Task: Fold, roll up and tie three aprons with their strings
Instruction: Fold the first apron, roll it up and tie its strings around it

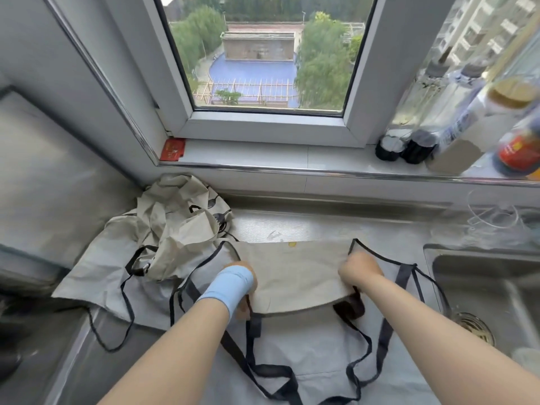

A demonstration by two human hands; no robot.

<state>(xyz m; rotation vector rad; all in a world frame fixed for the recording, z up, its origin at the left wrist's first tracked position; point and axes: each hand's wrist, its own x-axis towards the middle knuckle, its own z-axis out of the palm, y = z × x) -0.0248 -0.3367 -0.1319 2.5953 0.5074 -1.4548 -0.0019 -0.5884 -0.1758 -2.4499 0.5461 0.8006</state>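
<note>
Heap of aprons (175,229) and sink (473,276) flank the gripped folded apron (295,276).

Count: 2 hands: left hand (248,299), right hand (359,268). 1 folded apron (295,276). 1 crumpled apron heap (175,226), number inside unclear. 1 sink (467,270). 1 window (263,127). 2 black jars (388,147) (418,149). 1 red card (172,149). Bottles (455,112) blurred, uncounted.

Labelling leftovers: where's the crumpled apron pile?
Head view, far left: crumpled apron pile in the counter corner below the windowsill, left of the held apron.
</note>
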